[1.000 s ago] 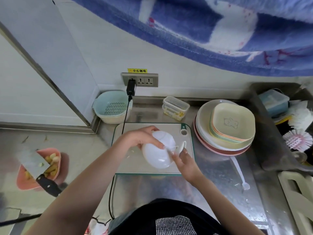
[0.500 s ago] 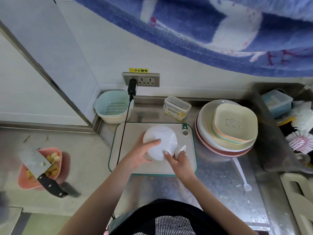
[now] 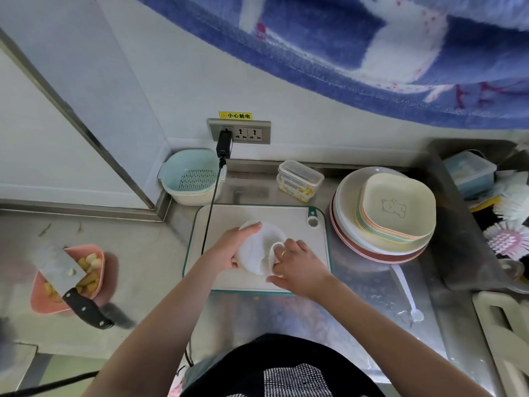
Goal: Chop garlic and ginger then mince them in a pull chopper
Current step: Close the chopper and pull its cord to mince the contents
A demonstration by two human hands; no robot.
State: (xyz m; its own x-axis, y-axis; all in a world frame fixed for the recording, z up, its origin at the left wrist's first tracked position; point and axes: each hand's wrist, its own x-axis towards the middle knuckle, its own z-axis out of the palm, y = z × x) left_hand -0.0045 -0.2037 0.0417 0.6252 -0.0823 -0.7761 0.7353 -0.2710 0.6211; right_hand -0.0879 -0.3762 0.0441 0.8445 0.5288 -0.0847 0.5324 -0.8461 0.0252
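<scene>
Pull chopper (image 3: 262,247), white and round, sat on the cutting board (image 3: 297,222) in the middle of the steel bench (image 3: 357,285), seen from the head camera. Stacked plates (image 3: 383,213) crowded the board's right edge and a colander (image 3: 190,179) stood behind its left corner, with open bench to the left up to a pink dish (image 3: 43,302) bridged by a cleaver (image 3: 61,270). Left hand (image 3: 229,250) gripped the chopper's left side; right hand (image 3: 297,263) curled its fingers round the handle on its right rim.
</scene>
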